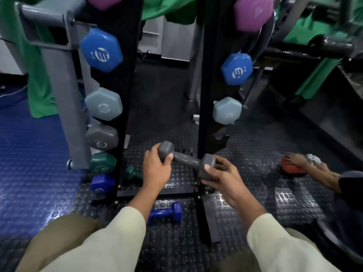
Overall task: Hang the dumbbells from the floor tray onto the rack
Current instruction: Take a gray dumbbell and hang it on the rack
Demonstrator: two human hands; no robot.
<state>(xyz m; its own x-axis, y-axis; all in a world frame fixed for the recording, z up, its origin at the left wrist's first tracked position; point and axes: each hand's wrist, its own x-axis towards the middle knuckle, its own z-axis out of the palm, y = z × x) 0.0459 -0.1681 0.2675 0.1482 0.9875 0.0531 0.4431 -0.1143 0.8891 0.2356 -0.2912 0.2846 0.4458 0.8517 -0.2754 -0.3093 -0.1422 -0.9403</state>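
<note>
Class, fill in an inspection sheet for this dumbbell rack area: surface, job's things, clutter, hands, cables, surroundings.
Surface: black studded floor mat; blue mat at left.
Job's things: grey dumbbell held level beside the rack; blue dumbbell and green dumbbell on the floor.
Clutter: orange object under another person's hand.
Hands: left hand and right hand each grip one dumbbell end.
Cables: nothing seen.
Surroundings: green cloth, grey machine frame.

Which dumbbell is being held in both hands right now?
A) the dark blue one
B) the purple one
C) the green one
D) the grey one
D: the left hand and the right hand each grip one head of the grey dumbbell, held low between the rack's black uprights; the dark blue dumbbell lies untouched on the floor mat.
</note>
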